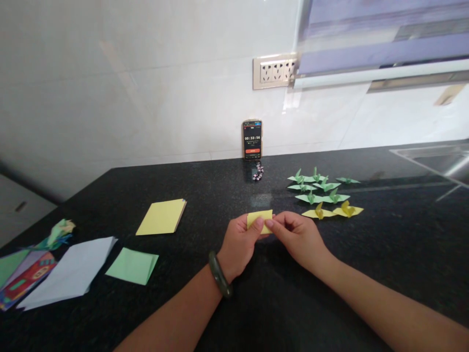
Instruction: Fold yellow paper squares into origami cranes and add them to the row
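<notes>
A small folded piece of yellow paper is held up over the dark countertop between both hands. My left hand grips it from the left, thumb pressed on its face and fingers behind. On the right edge, my right hand pinches the same paper with thumb and fingers, the thumb tips nearly meeting. A dark green bangle circles the left wrist. To the right of the hands lie two yellow paper cranes, and behind them several green paper cranes.
A stack of yellow paper squares, a folded green sheet, white sheets and a colourful packet lie to the left. Against the wall stands a phone with a running timer. A sink edge borders the right.
</notes>
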`<state>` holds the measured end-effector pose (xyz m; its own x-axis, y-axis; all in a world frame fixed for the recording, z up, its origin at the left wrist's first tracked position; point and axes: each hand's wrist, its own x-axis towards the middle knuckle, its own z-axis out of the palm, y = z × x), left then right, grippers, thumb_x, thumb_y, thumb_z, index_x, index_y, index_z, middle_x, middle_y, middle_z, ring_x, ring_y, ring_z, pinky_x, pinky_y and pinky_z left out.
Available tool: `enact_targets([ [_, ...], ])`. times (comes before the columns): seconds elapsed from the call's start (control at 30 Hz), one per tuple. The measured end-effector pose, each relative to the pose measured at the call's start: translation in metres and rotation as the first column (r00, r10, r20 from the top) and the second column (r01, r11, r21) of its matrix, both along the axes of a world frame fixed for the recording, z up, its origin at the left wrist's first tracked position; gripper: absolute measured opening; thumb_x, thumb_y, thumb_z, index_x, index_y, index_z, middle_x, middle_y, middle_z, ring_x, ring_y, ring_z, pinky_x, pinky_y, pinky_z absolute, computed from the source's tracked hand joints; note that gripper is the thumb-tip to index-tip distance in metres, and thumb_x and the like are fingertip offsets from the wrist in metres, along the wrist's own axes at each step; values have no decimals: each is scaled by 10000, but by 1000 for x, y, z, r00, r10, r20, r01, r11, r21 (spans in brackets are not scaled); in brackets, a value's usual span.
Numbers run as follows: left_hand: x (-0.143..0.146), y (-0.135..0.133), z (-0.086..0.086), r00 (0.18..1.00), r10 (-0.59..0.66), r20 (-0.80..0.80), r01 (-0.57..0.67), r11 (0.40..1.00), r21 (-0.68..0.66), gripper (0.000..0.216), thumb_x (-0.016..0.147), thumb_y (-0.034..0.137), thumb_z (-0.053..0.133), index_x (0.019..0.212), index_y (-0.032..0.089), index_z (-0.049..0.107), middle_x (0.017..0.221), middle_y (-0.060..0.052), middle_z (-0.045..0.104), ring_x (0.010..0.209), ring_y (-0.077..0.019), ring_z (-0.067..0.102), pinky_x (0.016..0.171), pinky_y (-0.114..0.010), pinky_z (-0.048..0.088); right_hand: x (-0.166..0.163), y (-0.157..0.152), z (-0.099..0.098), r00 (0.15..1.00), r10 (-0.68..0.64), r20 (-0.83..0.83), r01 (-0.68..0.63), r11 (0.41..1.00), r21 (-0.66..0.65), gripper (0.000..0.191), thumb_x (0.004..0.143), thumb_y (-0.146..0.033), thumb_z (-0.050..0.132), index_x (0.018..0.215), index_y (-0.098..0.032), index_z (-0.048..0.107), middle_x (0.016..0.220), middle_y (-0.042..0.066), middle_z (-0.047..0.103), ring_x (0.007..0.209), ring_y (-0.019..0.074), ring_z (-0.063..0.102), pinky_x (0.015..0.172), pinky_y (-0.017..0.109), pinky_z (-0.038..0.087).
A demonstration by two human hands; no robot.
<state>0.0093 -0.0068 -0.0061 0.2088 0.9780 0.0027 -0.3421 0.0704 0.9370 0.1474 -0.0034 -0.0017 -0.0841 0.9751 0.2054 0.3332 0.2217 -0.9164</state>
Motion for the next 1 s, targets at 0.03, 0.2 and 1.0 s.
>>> enact_targets([
  [0.03,0,0,0,1000,11,-2,-11,1000,-11,271,771,326,595,917,103,647,874,-74,673,815,-161,614,815,-342,479,0,1,-1,1000,-11,-25,11,1000,-3,235,740,-376,590,620,-181,535,546,-26,486,509,105,422,490,228,341],
  [0.2,0,-1,1,1000,-2,9,2,997,-78,268,770,327,600,919,108,642,829,-62,663,758,-124,600,684,-247,493,2,4,-1,989,-50,-139,48,999,-24,219,688,-355,648,778,-178,555,569,-44,452,519,103,420,494,228,354],
  [1.0,0,-3,7,998,-35,49,40,993,-110,251,755,342,610,857,116,653,774,-47,654,672,-100,583,614,-213,479,2,1,2,963,20,-269,-40,997,-67,214,714,-372,638,703,-161,601,615,16,626,559,132,575,541,259,472],
])
